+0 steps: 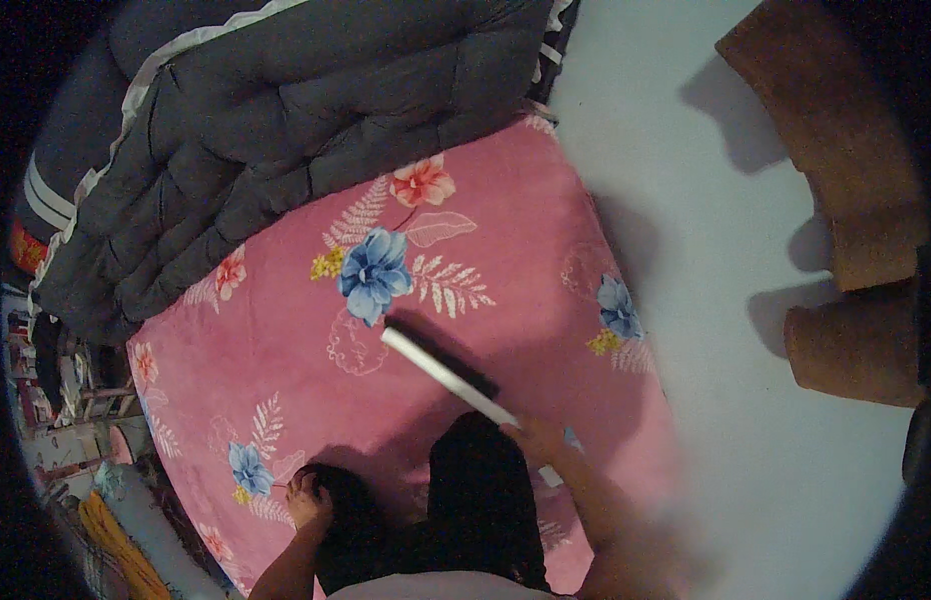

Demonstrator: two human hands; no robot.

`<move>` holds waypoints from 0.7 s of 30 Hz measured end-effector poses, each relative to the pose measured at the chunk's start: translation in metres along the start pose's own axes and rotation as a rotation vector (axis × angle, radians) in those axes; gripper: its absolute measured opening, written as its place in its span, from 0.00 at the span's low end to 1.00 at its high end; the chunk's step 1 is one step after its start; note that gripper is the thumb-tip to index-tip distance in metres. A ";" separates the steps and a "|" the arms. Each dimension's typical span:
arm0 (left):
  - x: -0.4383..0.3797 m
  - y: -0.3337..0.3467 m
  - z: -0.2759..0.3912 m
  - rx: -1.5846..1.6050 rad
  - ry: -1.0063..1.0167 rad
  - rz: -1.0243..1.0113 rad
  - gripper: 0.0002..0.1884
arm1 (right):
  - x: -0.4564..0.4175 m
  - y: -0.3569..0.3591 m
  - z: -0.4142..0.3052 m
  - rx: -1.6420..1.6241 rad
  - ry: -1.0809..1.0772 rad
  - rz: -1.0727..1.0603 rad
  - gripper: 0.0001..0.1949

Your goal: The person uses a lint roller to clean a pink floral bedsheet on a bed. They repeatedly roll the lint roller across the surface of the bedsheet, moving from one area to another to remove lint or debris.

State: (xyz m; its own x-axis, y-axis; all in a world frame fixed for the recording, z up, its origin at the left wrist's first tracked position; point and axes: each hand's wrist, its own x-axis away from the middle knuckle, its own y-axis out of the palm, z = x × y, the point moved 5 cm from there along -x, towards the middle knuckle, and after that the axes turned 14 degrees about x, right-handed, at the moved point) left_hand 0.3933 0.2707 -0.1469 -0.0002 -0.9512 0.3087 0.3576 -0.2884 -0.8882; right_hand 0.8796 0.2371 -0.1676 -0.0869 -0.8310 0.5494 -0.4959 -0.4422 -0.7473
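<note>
My right hand [539, 439] grips the white handle of a long bed brush [444, 373]. Its dark bristles face away from me, just over or against a pink flowered bed sheet [285, 360]; contact cannot be told. A short white end [550, 476] of the handle shows behind the hand. My left hand [309, 501] rests on my left knee, fingers somewhat spread and holding nothing. Both knees, in black trousers [480, 495], are bent on the bed.
A dark grey tufted quilt [300, 150] with a white ruffled edge lies bunched across the far side. On the right, brown pieces [863, 150] hang along a pale wall [720, 247]. Left of the bed are cluttered shelves [83, 412] and a yellow cloth [120, 540].
</note>
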 end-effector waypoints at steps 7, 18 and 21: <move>-0.003 0.002 0.013 0.012 -0.006 -0.007 0.19 | -0.063 -0.099 0.148 -0.261 0.593 0.642 0.24; -0.006 0.005 0.012 -0.100 -0.026 -0.062 0.17 | -0.118 -0.092 0.008 -0.455 0.043 0.257 0.24; -0.007 0.010 -0.003 -0.087 -0.015 -0.041 0.18 | -0.160 -0.124 0.004 -0.967 0.160 0.396 0.20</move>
State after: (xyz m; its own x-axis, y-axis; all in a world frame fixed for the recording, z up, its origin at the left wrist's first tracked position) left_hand 0.3940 0.2740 -0.1587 0.0015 -0.9367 0.3502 0.2751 -0.3363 -0.9007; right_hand 0.9586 0.4239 -0.1643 -0.4715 -0.7717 0.4268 -0.8782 0.3669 -0.3067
